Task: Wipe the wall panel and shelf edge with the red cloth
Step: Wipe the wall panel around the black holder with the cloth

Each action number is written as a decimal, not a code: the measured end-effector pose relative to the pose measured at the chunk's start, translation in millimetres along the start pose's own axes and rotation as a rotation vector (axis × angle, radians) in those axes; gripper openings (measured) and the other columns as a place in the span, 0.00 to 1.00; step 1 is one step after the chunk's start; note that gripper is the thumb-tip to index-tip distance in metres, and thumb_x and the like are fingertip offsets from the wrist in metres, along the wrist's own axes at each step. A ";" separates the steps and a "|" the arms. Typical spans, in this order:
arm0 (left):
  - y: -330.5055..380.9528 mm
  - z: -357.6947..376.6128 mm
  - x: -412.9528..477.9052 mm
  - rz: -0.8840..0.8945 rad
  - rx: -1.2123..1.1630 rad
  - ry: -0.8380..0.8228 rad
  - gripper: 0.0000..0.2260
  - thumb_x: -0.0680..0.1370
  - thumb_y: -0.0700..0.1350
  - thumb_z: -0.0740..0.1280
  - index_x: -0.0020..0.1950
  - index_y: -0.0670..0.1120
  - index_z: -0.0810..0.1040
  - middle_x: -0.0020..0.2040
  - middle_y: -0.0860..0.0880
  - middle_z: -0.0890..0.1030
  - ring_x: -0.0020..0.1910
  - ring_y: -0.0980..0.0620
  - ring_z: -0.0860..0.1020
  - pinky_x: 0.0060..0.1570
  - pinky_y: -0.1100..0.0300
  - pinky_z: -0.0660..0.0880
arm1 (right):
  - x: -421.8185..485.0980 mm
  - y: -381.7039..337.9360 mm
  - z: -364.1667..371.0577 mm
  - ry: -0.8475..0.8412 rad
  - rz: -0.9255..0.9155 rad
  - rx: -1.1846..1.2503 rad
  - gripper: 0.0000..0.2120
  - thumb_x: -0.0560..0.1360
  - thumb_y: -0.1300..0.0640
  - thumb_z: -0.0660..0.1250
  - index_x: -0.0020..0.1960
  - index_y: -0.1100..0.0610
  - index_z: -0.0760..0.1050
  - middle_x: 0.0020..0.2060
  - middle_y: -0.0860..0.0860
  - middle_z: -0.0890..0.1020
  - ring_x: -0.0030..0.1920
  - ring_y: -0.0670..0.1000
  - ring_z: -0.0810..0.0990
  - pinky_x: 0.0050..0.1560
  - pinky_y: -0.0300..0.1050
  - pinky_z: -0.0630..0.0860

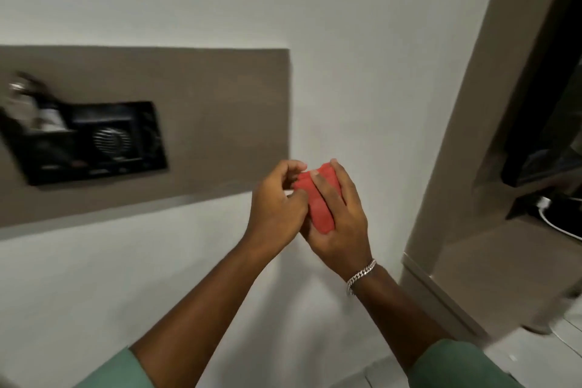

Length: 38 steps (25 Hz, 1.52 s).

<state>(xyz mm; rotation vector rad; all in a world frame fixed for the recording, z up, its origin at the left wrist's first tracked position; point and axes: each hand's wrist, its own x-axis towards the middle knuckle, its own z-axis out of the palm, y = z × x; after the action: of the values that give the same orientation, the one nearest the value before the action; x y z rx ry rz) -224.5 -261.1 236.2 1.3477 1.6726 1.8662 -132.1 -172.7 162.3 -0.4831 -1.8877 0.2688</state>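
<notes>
red cloth [318, 198] mostly hidden between both hands, black recessed unit [94, 142] blurred, its left end cut off

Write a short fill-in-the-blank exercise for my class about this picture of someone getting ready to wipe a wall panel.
1. Both hands, the left hand and the right hand, hold a folded cloth coloured ____.
2. The bracelet is worn on the ____ wrist.
3. The black device is set into the ____ wall panel.
4. The cloth is ____ touching the panel.

Missing words: red; right; brown; not
</notes>
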 end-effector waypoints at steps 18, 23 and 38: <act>8.5 -372.3 34.9 0.799 1.635 0.443 0.31 0.80 0.52 0.53 0.80 0.42 0.54 0.82 0.43 0.53 0.81 0.42 0.49 0.78 0.40 0.46 | 81.1 -194.3 174.7 0.201 -0.166 -0.082 0.29 0.81 0.36 0.50 0.79 0.44 0.56 0.82 0.52 0.51 0.82 0.61 0.47 0.79 0.67 0.52; 2.5 -369.6 39.2 0.834 1.674 0.530 0.33 0.79 0.56 0.54 0.81 0.41 0.53 0.82 0.42 0.53 0.81 0.42 0.49 0.78 0.41 0.44 | 92.3 -206.0 188.7 0.316 0.005 -0.015 0.26 0.81 0.35 0.49 0.76 0.42 0.63 0.81 0.50 0.58 0.83 0.57 0.50 0.80 0.62 0.50; -2.7 -359.6 41.8 0.820 1.686 0.625 0.33 0.80 0.55 0.51 0.80 0.39 0.51 0.81 0.41 0.52 0.81 0.45 0.47 0.78 0.41 0.45 | 97.8 -177.1 187.6 0.392 -0.215 -0.067 0.20 0.81 0.40 0.55 0.69 0.45 0.73 0.76 0.56 0.69 0.80 0.62 0.58 0.79 0.64 0.54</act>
<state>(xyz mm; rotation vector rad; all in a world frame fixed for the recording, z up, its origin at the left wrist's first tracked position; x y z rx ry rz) -527.3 -451.0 293.3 2.2820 3.8257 0.6815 -371.9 -277.8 249.1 -0.3440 -1.5512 -0.0323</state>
